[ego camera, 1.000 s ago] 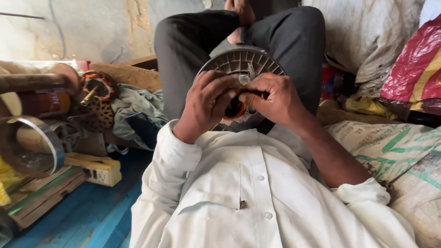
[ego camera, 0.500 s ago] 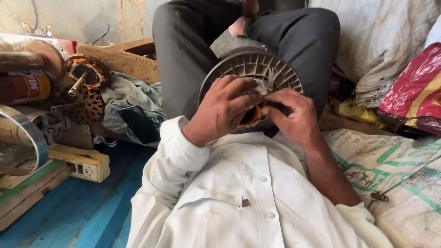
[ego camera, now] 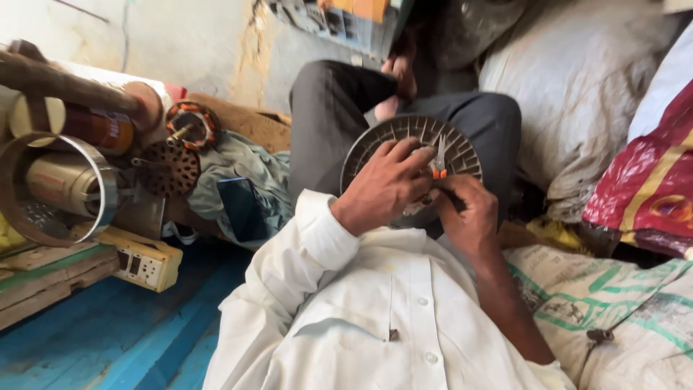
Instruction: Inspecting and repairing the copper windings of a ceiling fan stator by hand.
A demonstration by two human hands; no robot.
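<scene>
You held the round grey ribbed metal motor cover propped on your lap against your dark trousers, apparently mid-way through picking at its centre. Your left hand lay curled over the cover's face, fingers closed on it to steady it. Your right hand, just below the cover's hub, was closed around small orange-handled pliers, tips touching the ribs. A careful, steady pull looked needed next. Left of the cover lay 1 copper-wound stator ring and 1 cream switch box.
</scene>
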